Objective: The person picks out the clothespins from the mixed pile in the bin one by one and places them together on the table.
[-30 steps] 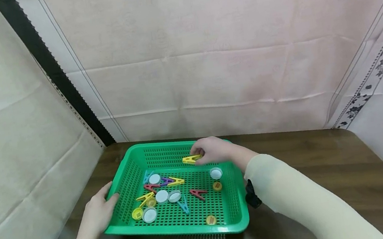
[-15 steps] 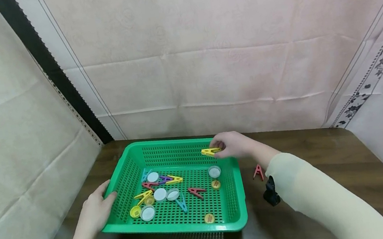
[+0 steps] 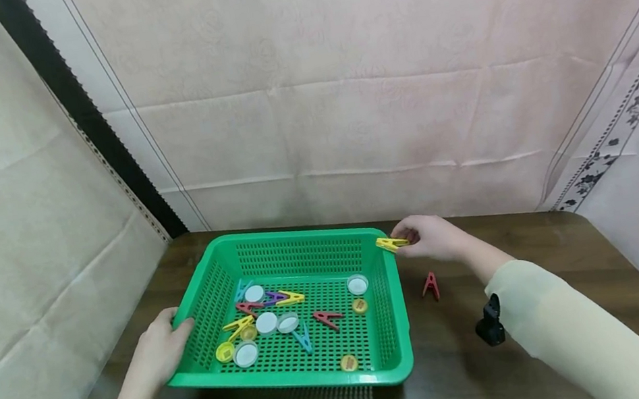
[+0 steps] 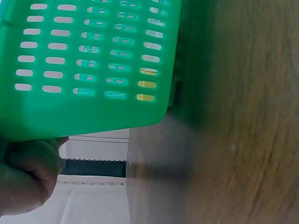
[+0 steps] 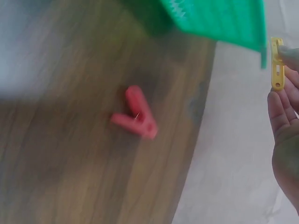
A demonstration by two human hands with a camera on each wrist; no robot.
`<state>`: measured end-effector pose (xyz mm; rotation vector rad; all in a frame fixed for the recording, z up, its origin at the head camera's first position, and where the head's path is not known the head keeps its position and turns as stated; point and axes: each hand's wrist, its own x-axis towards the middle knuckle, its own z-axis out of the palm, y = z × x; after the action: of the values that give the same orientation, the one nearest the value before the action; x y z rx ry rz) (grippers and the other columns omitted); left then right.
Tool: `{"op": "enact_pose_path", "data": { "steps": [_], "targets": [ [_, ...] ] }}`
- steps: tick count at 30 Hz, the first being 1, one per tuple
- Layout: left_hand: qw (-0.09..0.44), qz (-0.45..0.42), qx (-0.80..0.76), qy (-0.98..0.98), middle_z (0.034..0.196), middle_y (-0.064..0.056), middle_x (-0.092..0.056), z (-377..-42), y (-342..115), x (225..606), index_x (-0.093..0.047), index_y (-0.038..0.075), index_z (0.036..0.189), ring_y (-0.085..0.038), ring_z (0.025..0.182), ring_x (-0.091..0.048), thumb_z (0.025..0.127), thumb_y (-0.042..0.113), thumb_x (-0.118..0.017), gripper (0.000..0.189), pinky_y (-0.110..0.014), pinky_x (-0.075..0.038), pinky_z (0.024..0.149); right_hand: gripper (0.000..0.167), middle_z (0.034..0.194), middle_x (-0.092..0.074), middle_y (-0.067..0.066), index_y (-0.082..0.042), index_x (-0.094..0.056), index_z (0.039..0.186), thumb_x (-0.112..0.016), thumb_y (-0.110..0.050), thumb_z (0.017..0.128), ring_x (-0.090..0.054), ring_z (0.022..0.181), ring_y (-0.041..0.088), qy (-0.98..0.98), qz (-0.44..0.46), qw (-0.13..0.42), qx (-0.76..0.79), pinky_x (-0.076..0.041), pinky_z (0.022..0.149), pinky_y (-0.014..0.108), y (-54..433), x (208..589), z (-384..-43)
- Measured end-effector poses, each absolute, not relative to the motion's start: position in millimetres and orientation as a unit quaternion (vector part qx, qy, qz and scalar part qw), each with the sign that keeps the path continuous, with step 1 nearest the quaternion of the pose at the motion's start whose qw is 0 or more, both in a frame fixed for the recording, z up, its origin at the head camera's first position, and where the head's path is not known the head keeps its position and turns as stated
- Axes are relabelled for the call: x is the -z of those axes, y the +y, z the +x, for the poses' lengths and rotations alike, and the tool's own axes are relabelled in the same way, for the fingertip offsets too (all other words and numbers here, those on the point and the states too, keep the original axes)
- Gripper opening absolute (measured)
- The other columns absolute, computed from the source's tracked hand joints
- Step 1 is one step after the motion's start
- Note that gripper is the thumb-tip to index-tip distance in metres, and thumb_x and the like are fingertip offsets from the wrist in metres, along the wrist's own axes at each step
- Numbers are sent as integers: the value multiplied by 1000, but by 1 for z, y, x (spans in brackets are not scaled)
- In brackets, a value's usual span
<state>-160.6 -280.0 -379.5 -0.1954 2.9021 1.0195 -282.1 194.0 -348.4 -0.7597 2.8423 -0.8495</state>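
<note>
My left hand (image 3: pixel 158 348) grips the left rim of a green perforated plastic basket (image 3: pixel 300 233), thumb toward the inside. In the left wrist view, its curled fingers show beneath the basket's wall (image 4: pixel 70 112). My right hand (image 3: pixel 434 236) pinches a yellow clothespin (image 3: pixel 392 244) above the basket's back right corner; the right wrist view shows that yellow clothespin (image 5: pixel 277 70) between thumb and fingers. A red clothespin (image 3: pixel 430 285) lies on the table, right of the basket and below the right hand.
Inside the basket lie several clothespins, among them a red one (image 3: pixel 328 319) and a blue one (image 3: pixel 303 339). White round caps (image 3: pixel 246 354), a yellow cap (image 3: pixel 225 352) and tan discs (image 3: pixel 348 363) lie among them. Pale cloth walls (image 3: pixel 346 127) surround the brown wooden table (image 3: pixel 527 279).
My right hand has carried the yellow clothespin rightward, from over the basket's back part to its right rim. The red clothespin on the table has come into view. The left hand keeps its hold.
</note>
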Motion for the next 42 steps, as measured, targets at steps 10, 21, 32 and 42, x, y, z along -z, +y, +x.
{"op": "enact_pose_path", "data": {
  "steps": [10,21,32,42],
  "targets": [
    [15,-64,-329,942,119,-25,-53,-158,-281,381,-37,-6,135,-28,86,-53,98,38,-40,58,-35,-42,65,32,97,-61,3,-9,-64,111,-68,-28,85,-56,89,19,938,-222,25,264,-47,77,40,228,360,-280],
    [8,-68,-338,939,121,-23,-51,-165,-273,378,-36,-2,137,-26,83,-54,97,36,-44,56,-34,-42,64,37,100,-61,8,-4,-62,113,-66,-29,86,-55,93,24,955,-162,34,247,-45,77,43,284,380,-265],
    [9,-78,-348,934,117,-21,-52,-161,-278,380,-33,0,138,-23,74,-53,97,39,-43,57,-33,-41,60,39,97,-61,7,-3,-63,112,-65,-34,87,-54,89,23,964,-128,29,231,-44,71,39,315,404,-254],
    [10,-78,-342,936,118,-22,-52,-162,-278,380,-35,1,137,-24,76,-53,97,38,-43,55,-33,-41,60,45,98,-61,8,-2,-62,112,-68,-37,85,-55,90,24,964,-88,40,249,-44,70,37,336,431,-244]
  ]
}}
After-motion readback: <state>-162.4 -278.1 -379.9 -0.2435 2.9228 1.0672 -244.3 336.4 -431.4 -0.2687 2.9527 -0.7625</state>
